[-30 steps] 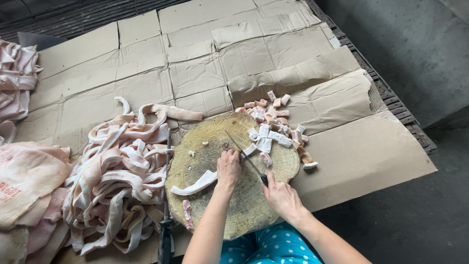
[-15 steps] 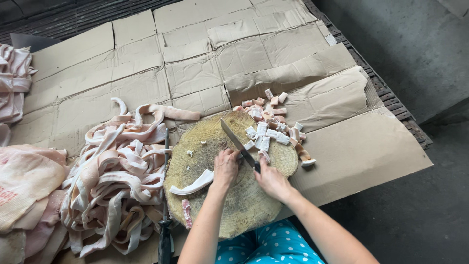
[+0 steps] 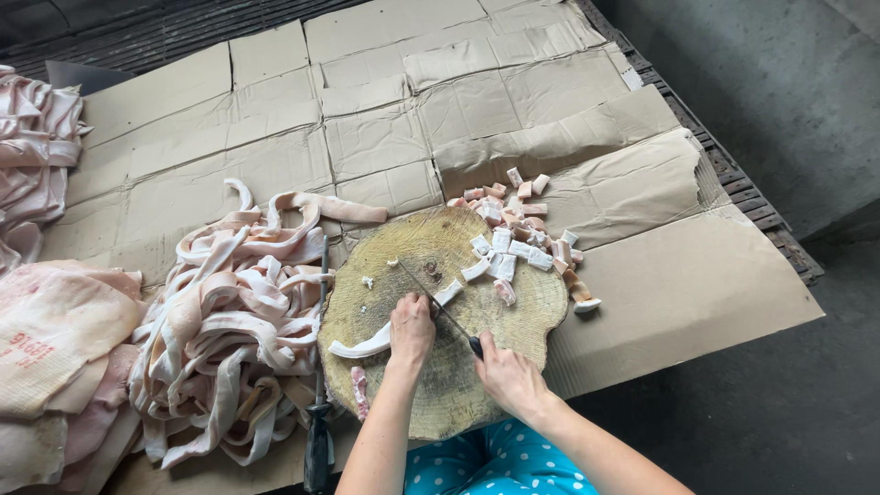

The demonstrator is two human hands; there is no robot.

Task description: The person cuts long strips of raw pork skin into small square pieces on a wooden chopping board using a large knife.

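Observation:
A round wooden chopping block [image 3: 431, 266] lies on flattened cardboard. My left hand [image 3: 412, 328] presses a long pale strip of pork skin [image 3: 367, 346] onto the block. My right hand [image 3: 510, 376] grips the handle of a knife [image 3: 437, 305], whose blade rests down on the strip just beside my left fingers. A freshly cut piece [image 3: 448, 292] lies past the blade. Several small cut pieces [image 3: 513, 240] are heaped at the block's far right edge.
A big heap of uncut skin strips [image 3: 234, 321] sits left of the block. Wide skin slabs [image 3: 50, 357] lie further left, more at the far left [image 3: 32, 156]. A dark-handled sharpening rod [image 3: 321, 394] lies along the block's left side. Cardboard [image 3: 385, 101] covers the table; concrete floor [image 3: 788, 82] is right.
The knife, raised half a second ago, has come down onto the strip. My right hand moved down and toward me with it. The left hand stayed on the strip.

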